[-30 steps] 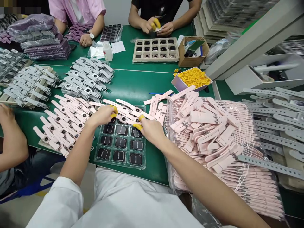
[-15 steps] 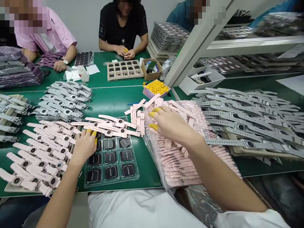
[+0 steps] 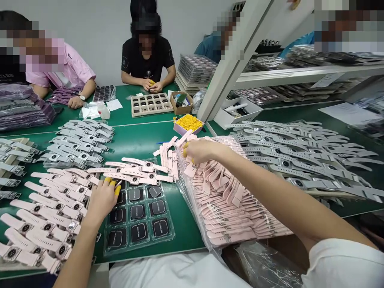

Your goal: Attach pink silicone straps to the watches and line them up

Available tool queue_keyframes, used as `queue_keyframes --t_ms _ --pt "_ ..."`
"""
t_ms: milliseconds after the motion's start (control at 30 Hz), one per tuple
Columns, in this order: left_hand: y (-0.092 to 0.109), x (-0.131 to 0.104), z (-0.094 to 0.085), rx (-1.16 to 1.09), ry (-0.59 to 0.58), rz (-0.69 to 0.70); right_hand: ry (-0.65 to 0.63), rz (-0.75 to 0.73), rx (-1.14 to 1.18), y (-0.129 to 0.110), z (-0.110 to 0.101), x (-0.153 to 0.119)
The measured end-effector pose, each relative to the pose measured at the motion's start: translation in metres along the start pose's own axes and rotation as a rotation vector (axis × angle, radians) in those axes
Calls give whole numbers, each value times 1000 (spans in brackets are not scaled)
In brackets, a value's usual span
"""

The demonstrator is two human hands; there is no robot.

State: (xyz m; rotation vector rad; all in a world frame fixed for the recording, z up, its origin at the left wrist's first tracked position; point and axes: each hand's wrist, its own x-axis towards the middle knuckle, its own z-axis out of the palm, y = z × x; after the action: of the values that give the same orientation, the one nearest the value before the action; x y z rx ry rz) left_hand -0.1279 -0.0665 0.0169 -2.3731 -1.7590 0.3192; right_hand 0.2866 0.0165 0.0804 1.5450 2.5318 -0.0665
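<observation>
My left hand (image 3: 100, 200), with yellow finger cots on its fingertips, is closed at the left edge of a clear tray (image 3: 172, 236) of dark square watch pieces (image 3: 139, 231). A small pale part shows at its fingertips; I cannot make out what it is. Pink-strapped watches (image 3: 132, 175) lie across the tray's far end. My right hand (image 3: 199, 151), also in yellow cots, is over the far left of a plastic-wrapped stack of pink straps (image 3: 234, 224). Its fingers are curled on a pink watch strap (image 3: 190, 170). Loose pink straps (image 3: 169, 160) lie beside the stack.
Rows of pink watches (image 3: 48, 227) stand left and grey watches (image 3: 285, 164) right. A box of yellow finger cots (image 3: 188, 123) sits farther back, near a slanted metal post (image 3: 229, 60). Co-workers sit across the green table (image 3: 135, 138), one handling small parts behind a beige tray (image 3: 152, 114).
My view has shifted, tilting up slightly. My right hand has drawn its fingers in at the stack's far left, uncovering loose straps. My left hand stays beside the tray.
</observation>
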Motion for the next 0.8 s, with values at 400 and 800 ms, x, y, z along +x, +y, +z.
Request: queue_keyframes --t_ms 400,800 --pt "-22 10 17 -250 -24 -66 -3 -286 -206 -10 -11 -12" --pt "0 49 -71 -1434 203 -168 749 -114 1200 -65 -26 14"
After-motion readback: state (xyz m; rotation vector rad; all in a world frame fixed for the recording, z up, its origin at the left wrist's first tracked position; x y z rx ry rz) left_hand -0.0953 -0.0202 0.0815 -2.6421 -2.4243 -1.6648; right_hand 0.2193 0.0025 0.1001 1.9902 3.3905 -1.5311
